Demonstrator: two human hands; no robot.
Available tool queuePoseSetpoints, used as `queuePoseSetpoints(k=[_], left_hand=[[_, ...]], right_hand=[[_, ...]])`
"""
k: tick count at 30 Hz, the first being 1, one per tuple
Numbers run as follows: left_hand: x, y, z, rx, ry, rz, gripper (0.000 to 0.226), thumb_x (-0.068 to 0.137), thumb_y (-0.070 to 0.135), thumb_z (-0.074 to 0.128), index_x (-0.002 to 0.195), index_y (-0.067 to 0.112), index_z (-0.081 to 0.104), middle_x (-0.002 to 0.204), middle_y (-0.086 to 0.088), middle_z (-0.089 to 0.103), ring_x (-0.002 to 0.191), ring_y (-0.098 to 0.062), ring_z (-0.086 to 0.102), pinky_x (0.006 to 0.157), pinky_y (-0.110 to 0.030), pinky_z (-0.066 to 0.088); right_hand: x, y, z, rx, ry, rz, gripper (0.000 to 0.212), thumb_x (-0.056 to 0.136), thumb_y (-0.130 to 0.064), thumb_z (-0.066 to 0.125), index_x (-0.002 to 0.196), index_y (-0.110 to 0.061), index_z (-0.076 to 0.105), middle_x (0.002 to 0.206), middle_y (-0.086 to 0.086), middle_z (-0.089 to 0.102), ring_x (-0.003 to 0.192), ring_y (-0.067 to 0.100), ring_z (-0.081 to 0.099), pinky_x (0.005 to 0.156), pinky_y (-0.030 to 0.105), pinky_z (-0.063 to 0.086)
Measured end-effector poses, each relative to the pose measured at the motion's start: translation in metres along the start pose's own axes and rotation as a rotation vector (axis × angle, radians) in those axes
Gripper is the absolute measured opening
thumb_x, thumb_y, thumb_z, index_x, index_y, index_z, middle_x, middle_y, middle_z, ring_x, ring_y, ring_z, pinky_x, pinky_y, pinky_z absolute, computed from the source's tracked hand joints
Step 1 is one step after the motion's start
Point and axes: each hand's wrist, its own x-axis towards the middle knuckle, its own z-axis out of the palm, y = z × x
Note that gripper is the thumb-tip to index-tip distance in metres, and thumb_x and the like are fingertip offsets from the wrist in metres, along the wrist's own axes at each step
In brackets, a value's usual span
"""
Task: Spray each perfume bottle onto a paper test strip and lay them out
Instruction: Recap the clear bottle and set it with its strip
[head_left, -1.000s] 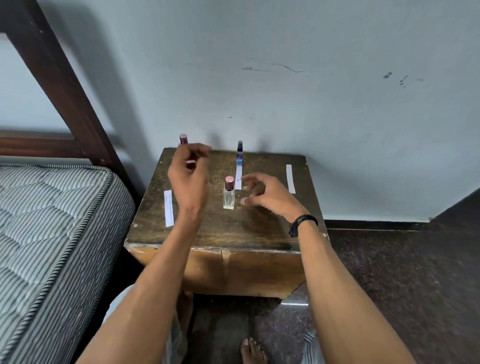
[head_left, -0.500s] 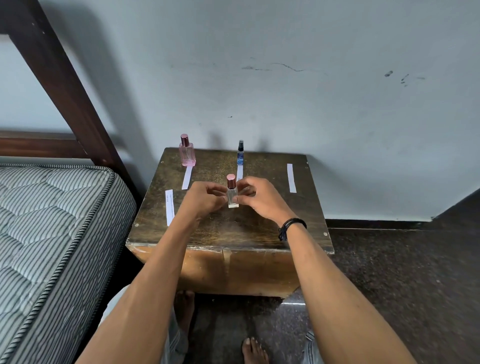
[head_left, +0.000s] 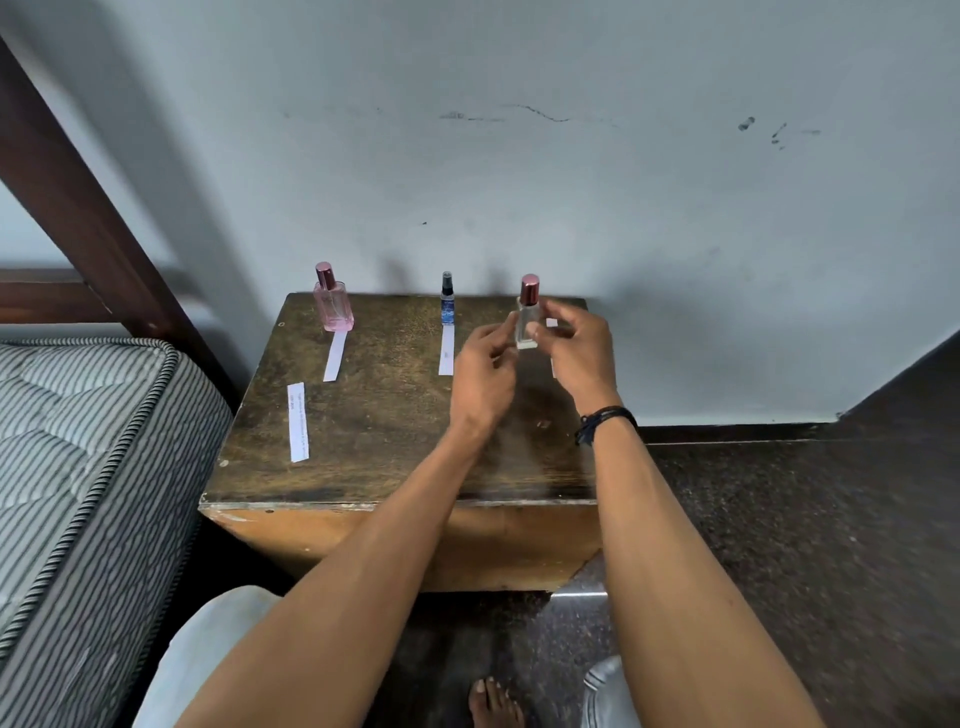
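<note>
Since half a second ago the clear perfume bottle (head_left: 527, 325) has gone from the table's middle to the back right, both hands moving with it. Far left of the frame: striped mattress (head_left: 78, 467), dark wooden bed frame (head_left: 67, 197) above it. Wooden table (head_left: 374, 441) at centre against the pale wall (head_left: 571, 156). On its left edge, a white paper test strip (head_left: 298, 422) with small print lies flat, apart from everything. Back left, the pink perfume bottle (head_left: 332, 304) with a rose cap stands upright, a second strip (head_left: 335, 356) lying just in front of it, top end at or under the base. Back centre, a small blue spray bottle (head_left: 447, 304) with a black nozzle stands upright, a third strip (head_left: 446, 351) just in front of it. Left hand (head_left: 483, 379): fingers loosely curled, thumb and forefinger tips near the clear bottle's lower left side; contact cannot be told. Right hand (head_left: 576, 353): thumb and fingers pinch the clear bottle's glass body, holding it upright, rose cap on; whether its base touches the table is unclear. A fourth strip (head_left: 551, 323) shows only as a sliver between the right hand's fingers. Black cord bracelet (head_left: 605, 421) on the right wrist. Bottom of frame: bare foot (head_left: 496, 704) on the dark speckled floor (head_left: 805, 545).
</note>
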Motion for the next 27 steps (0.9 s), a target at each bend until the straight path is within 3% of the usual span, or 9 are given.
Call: queuePoseSetpoints(k=[5, 8, 12, 20, 27], left_hand=[[0.028, -0.006, 0.032, 0.037, -0.104, 0.004, 0.056, 0.092, -0.007, 0.044, 0.141, 0.018, 0.055, 0.132, 0.000, 0.057, 0.116, -0.014, 0.058, 0.106, -0.035, 0.047], [0.039, -0.014, 0.043, 0.077, -0.148, 0.001, 0.058, 0.092, -0.008, 0.043, 0.142, 0.019, 0.054, 0.138, -0.002, 0.054, 0.124, -0.017, 0.055, 0.111, -0.034, 0.043], [0.048, -0.020, 0.050, 0.068, -0.138, 0.004, 0.064, 0.087, -0.011, 0.041, 0.143, 0.018, 0.053, 0.141, -0.004, 0.053, 0.130, -0.018, 0.050, 0.114, -0.035, 0.039], [0.057, -0.022, 0.053, 0.099, -0.161, 0.006, 0.066, 0.088, -0.005, 0.040, 0.147, 0.023, 0.047, 0.142, -0.004, 0.050, 0.131, -0.019, 0.048, 0.112, -0.037, 0.040], [0.058, -0.024, 0.055, 0.153, -0.205, 0.009, 0.063, 0.091, 0.005, 0.044, 0.150, 0.028, 0.043, 0.144, -0.002, 0.048, 0.125, -0.020, 0.054, 0.107, -0.038, 0.045]], right_hand=[[0.015, 0.017, -0.006, 0.073, 0.163, 0.066, 0.038, 0.091, -0.006, 0.074, 0.128, -0.018, 0.072, 0.108, -0.009, 0.075, 0.099, 0.006, 0.069, 0.095, 0.022, 0.054], [0.018, 0.028, -0.001, 0.099, 0.236, 0.089, 0.037, 0.093, -0.009, 0.071, 0.128, -0.020, 0.072, 0.118, -0.005, 0.076, 0.104, 0.004, 0.068, 0.095, 0.020, 0.052], [0.025, 0.034, 0.006, 0.082, 0.239, 0.098, 0.036, 0.100, -0.012, 0.064, 0.135, -0.019, 0.067, 0.133, -0.002, 0.068, 0.122, 0.006, 0.061, 0.096, 0.011, 0.042], [0.040, 0.041, 0.008, 0.014, 0.227, 0.048, 0.034, 0.101, -0.017, 0.063, 0.134, -0.021, 0.068, 0.132, -0.003, 0.069, 0.122, 0.008, 0.063, 0.106, 0.026, 0.049], [0.041, 0.045, 0.011, 0.005, 0.249, 0.062, 0.034, 0.100, -0.017, 0.065, 0.134, -0.019, 0.068, 0.134, -0.001, 0.068, 0.124, 0.008, 0.062, 0.096, 0.010, 0.043]])
